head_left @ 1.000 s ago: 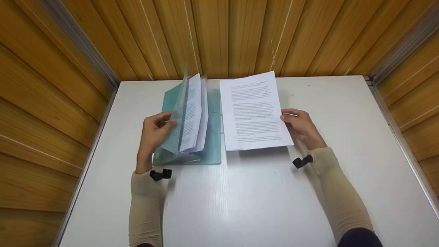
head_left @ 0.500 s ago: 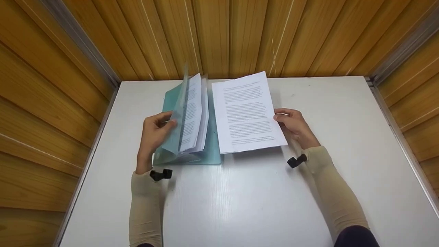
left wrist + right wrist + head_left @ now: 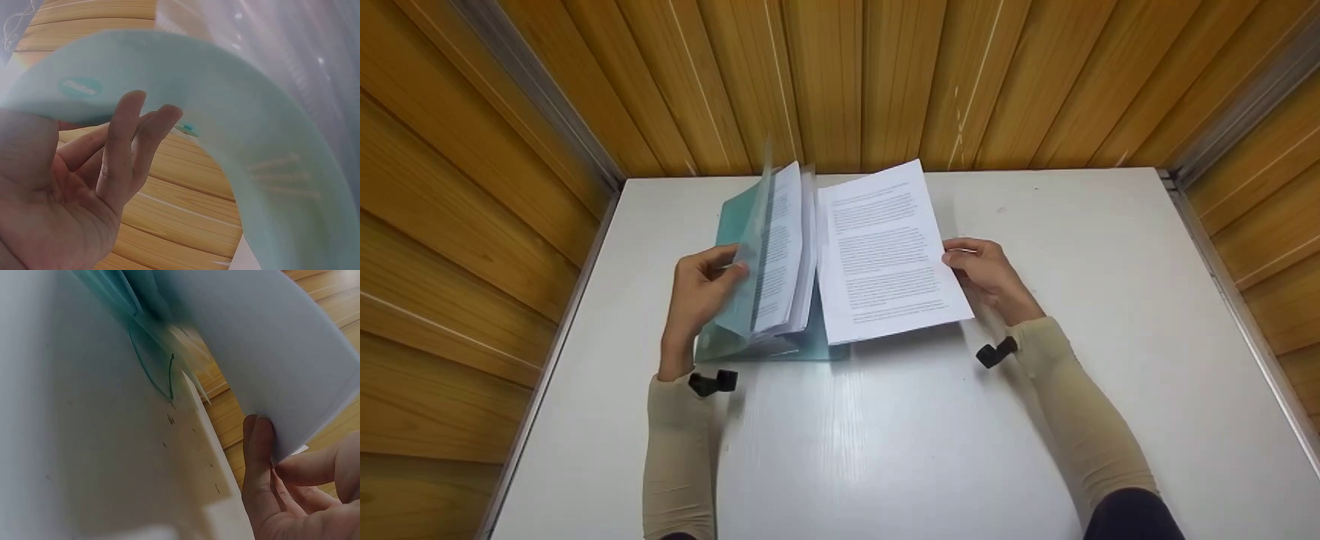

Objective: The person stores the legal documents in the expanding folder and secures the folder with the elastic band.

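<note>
A translucent teal plastic folder (image 3: 739, 214) stands partly open at the back of the table, with printed papers (image 3: 780, 259) upright inside. My left hand (image 3: 699, 296) holds its raised front cover between thumb and fingers. In the left wrist view this cover (image 3: 236, 84) bends in an arc over the fingers and bears an oval label (image 3: 80, 87). My right hand (image 3: 991, 276) pinches the right edge of a printed paper (image 3: 885, 259), tilted over the folder's right side; its left edge is close to the inner papers, and whether they touch I cannot tell.
The white table (image 3: 885, 435) reaches back to a wood-panelled wall (image 3: 900, 82), with further panels at both sides. A thin dark green cord (image 3: 147, 374) loops from the folder in the right wrist view. Small black cameras (image 3: 996, 352) sit on both wrists.
My right hand has moved left with the printed paper, bringing it over the right part of the folder and up to the inner papers. My left hand and the cover have hardly moved.
</note>
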Motion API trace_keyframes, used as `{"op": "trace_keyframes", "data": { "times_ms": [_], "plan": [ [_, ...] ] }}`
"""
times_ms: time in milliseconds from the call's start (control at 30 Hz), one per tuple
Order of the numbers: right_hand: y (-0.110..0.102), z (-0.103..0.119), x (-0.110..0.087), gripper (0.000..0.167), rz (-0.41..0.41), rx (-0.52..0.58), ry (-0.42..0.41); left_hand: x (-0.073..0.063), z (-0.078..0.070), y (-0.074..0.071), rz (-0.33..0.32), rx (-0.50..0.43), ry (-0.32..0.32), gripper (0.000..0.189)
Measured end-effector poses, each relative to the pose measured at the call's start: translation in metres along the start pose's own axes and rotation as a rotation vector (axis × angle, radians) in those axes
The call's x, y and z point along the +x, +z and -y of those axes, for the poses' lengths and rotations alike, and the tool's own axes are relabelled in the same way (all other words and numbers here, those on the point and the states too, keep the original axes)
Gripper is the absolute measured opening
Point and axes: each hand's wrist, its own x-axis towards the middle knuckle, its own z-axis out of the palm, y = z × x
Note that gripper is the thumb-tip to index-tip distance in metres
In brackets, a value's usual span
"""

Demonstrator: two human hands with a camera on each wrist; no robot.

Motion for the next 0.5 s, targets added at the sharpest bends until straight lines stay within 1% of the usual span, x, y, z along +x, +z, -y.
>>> {"op": "trace_keyframes", "data": {
  "times_ms": [267, 500],
  "plan": [
    [0.013, 0.001, 0.003, 0.041, -0.011, 0.01, -0.006, -0.001, 0.001, 0.0, 0.001, 0.0, 0.002, 0.031],
    [0.026, 0.003, 0.004, 0.043, -0.008, 0.032, -0.012, 0.0, 0.0, -0.001, 0.003, 0.013, 0.008, 0.032]
  ]
}}
